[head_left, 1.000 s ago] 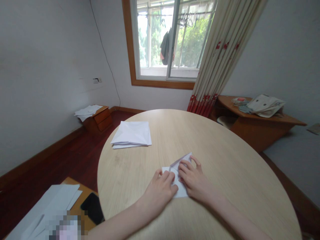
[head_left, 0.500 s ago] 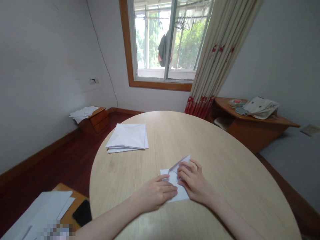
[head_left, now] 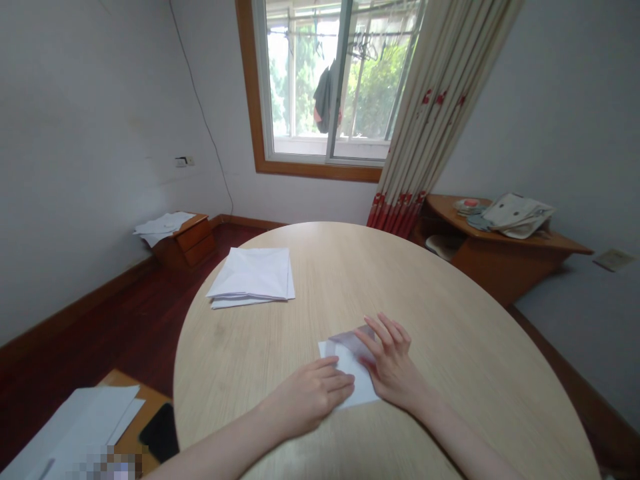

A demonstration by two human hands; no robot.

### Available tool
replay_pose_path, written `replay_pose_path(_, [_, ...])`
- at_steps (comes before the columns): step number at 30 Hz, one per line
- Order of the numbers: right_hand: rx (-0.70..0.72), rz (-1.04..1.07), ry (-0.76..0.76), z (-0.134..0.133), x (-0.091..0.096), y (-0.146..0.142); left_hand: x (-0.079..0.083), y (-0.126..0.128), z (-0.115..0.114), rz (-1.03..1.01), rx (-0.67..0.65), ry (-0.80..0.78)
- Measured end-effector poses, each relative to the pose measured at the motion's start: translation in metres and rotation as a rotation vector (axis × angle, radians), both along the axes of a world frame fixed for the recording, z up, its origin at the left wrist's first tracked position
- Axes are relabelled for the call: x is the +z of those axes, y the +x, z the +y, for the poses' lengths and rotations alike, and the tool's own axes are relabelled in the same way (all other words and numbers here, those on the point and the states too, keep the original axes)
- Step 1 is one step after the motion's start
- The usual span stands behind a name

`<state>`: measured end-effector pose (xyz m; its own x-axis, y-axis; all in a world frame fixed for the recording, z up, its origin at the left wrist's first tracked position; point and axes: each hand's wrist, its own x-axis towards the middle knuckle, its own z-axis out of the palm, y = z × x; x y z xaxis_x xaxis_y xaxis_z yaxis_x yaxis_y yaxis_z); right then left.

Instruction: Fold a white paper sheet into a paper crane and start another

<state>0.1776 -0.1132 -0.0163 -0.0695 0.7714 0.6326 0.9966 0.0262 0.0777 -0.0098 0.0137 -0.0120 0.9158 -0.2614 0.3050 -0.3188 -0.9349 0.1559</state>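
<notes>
A folded white paper sheet (head_left: 353, 383), its flap creased to a point, lies near the round wooden table's (head_left: 425, 287) near edge — left hand (head_left: 307, 395) fingers together on it, right hand (head_left: 393, 360) fingers spread — with a finished-looking folded stack (head_left: 250, 275) toward the far edge.

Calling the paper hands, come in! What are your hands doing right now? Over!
Left hand flat on folded white paper. Right hand over its upper flap, fingers spread. Folded paper stack farther up the wooden table, apart from both hands.
</notes>
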Motion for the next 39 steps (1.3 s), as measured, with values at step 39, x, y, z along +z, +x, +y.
replay_pose_path(39, [0.057,0.386,-0.223,0.005,-0.004,-0.008,0.015,-0.003,-0.014,-0.054,-0.074,-0.072])
